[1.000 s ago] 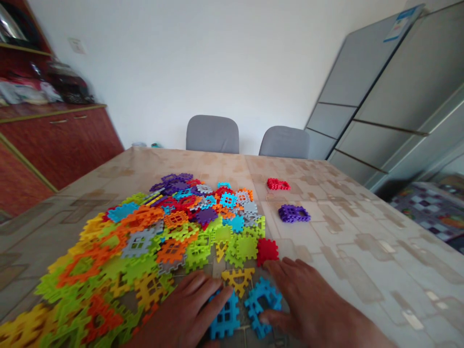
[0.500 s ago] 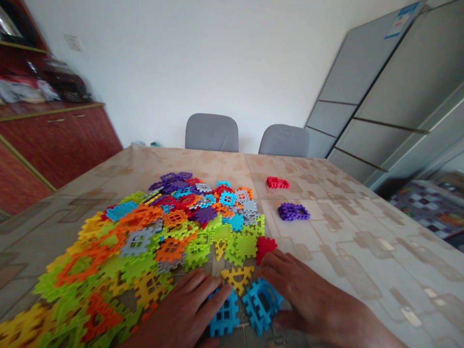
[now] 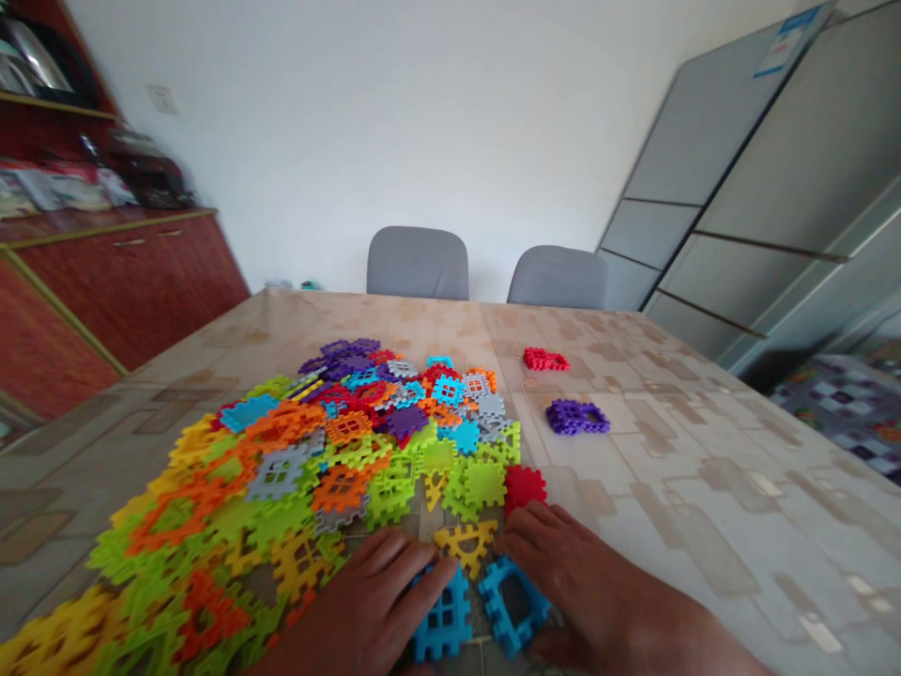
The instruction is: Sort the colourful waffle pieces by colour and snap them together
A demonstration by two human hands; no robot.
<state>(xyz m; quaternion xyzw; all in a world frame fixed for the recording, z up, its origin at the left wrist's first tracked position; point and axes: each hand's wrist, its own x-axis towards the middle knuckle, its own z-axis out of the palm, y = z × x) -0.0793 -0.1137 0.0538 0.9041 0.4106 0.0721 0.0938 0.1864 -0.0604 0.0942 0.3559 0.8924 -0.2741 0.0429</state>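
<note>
My left hand (image 3: 373,601) is closed around the left edge of a blue interlocking tile (image 3: 448,615) with a window grid, its fingers along the top and the thumb low down. Just to the right, my right hand (image 3: 570,573) grips a second blue tile (image 3: 496,606) with a large opening and notched edges. The two blue tiles are close together but apart. Beyond them a yellow triangular piece (image 3: 466,543) lies on the table. A red square tile (image 3: 525,486) sits just past my right fingertips. How far my right thumb wraps the tile is partly hidden.
A wide pile of notched tiles (image 3: 338,460) in many colours spreads over the left and middle of the table (image 3: 676,469). A purple piece (image 3: 577,417) and a red piece (image 3: 545,360) stand apart on the right. Two grey chairs (image 3: 418,263) are behind the table.
The blue tile in my right hand has tipped flatter, so its opening now faces me more. My left hand keeps its hold. The view has shifted slightly.
</note>
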